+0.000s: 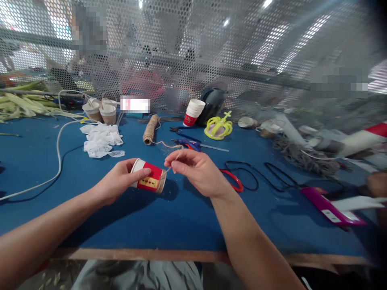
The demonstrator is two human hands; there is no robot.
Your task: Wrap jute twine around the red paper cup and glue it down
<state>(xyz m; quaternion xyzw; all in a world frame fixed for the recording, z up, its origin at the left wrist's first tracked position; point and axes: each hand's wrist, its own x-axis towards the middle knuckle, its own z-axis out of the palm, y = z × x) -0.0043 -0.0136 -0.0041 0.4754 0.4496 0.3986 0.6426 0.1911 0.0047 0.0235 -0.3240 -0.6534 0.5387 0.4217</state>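
Note:
My left hand [122,177] is wrapped round a red and white paper cup [154,172], which lies tilted on its side above the table. Tan twine [161,181] is wound round the end of the cup on the right. A strand of it runs up to my right hand [196,167], whose thumb and fingers pinch it. From there the twine leads back to a spool of twine [150,131] lying on the table. Behind my right hand lies a blue glue gun [187,143] with a clear glue stick.
A stack of paper cups [196,108], a yellow crown-shaped piece [218,128] and pliers [181,132] stand or lie toward the back. Twine-wrapped cups [108,114] and white plastic [101,139] are on the left. Red-handled scissors [234,181], black cord and a purple packet [331,207] lie right.

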